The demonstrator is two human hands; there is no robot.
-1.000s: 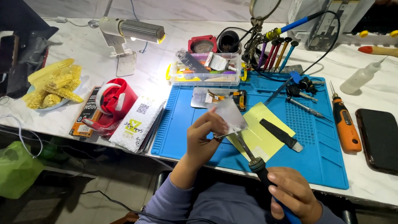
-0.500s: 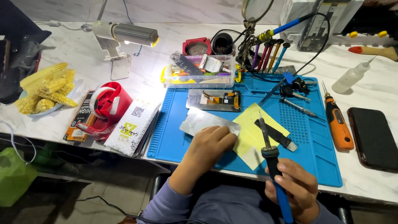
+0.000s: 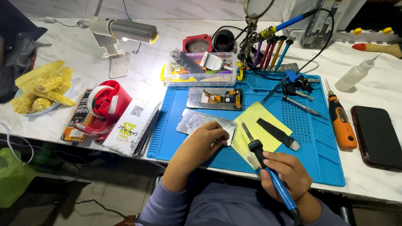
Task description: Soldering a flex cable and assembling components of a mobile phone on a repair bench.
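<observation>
The right hand was closed in a pen-like grip around the blue handle of a soldering iron, fingers wrapped tight about it near the black collar. The iron's long axis ran up and to the left from that fist, so the metal tip lay over the yellow pad and pointed towards the silvery panel. The left hand lay palm down, fingers curled and pressing on the panel's near right corner; whether they pinched its edge or only pressed it flat I could not tell. The panel lay flat on the blue mat, its long side running left to right, just left of the iron's tip, with a small gap between tip and panel edge. So the left hand was on the panel, while the right was a little apart, down and to the right of it. Beyond the panel a second opened phone part lay parallel to it, farther up the mat. A black pry tool rested across the yellow pad to the right of the iron. An orange screwdriver and a dark phone lay well off to the right.
</observation>
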